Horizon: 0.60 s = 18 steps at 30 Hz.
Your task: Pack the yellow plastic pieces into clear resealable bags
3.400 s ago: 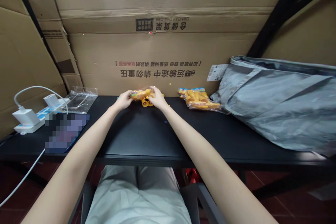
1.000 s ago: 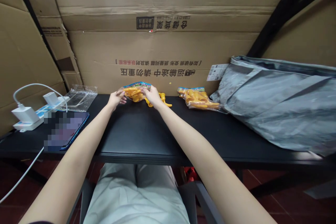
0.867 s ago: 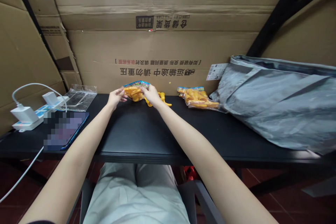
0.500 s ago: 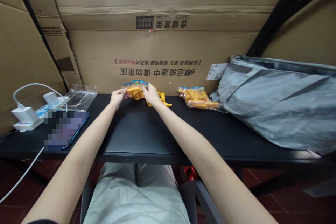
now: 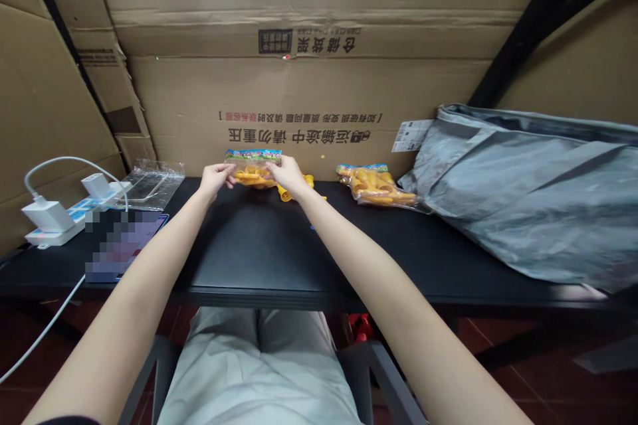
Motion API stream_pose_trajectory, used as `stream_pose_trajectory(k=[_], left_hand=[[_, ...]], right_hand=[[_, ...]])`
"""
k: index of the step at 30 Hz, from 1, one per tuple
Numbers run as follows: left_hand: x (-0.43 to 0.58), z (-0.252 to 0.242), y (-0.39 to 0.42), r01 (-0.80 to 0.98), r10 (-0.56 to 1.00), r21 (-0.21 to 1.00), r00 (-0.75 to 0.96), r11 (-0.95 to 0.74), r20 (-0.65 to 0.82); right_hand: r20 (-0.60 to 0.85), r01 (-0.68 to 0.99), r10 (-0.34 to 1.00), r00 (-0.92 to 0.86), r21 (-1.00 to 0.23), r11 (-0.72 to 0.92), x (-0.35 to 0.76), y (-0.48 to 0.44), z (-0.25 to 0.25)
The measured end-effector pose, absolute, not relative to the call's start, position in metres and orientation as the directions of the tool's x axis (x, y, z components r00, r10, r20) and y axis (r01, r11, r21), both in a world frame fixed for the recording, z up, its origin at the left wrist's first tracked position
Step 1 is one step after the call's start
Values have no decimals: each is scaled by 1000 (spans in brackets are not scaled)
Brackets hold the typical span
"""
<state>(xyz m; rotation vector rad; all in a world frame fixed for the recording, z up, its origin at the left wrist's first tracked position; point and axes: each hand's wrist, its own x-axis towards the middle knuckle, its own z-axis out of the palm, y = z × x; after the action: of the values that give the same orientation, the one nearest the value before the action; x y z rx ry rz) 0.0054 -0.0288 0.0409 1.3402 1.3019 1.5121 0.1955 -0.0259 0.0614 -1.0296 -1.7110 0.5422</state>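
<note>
A clear plastic bag (image 5: 253, 163) with a colourful printed header stands at the back of the table, with orange-yellow plastic pieces (image 5: 254, 176) inside it. My left hand (image 5: 217, 179) pinches its left edge, fingers closed. At the right edge, my right hand (image 5: 288, 174) grips it with thumb and fingers. Loose yellow pieces (image 5: 285, 193) lie just behind and below my right hand, partly covered by it. Further right, a second bag of yellow pieces (image 5: 376, 186) rests on the table, touched by neither hand.
A grey fabric bag (image 5: 523, 199) fills the table's right side. On the left are a power strip (image 5: 54, 236) with white plugs and a cable, a flat tablet-like item (image 5: 142, 232) and an empty clear wrapper (image 5: 149, 186). A cardboard wall (image 5: 309, 89) rises behind.
The held bag has straightened, with its header higher and more of its front showing. My left hand has shifted slightly left. A small blue spot now shows beside my right forearm.
</note>
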Motion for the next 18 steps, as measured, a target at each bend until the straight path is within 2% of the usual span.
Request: stream_pose_trajectory(k=[3,7,11,18], left_hand=[[8,51,-29,54,927,960,-248,-275,280],[10,59,-29,108,868,918,-301,-381,396],[9,66,-26,129,799,862,-327,-491,504],[9,70,-25,150,829,873,-273,-465,488]], right_hand=[[521,326,852,-54,-797,508,191,-29,65],[645,304,763,-40,-720,624,187,-39,73],[677,257,735,-41,-704,662,185,-44,79],[675,245,737,-29,-710,660,186,-37,85]])
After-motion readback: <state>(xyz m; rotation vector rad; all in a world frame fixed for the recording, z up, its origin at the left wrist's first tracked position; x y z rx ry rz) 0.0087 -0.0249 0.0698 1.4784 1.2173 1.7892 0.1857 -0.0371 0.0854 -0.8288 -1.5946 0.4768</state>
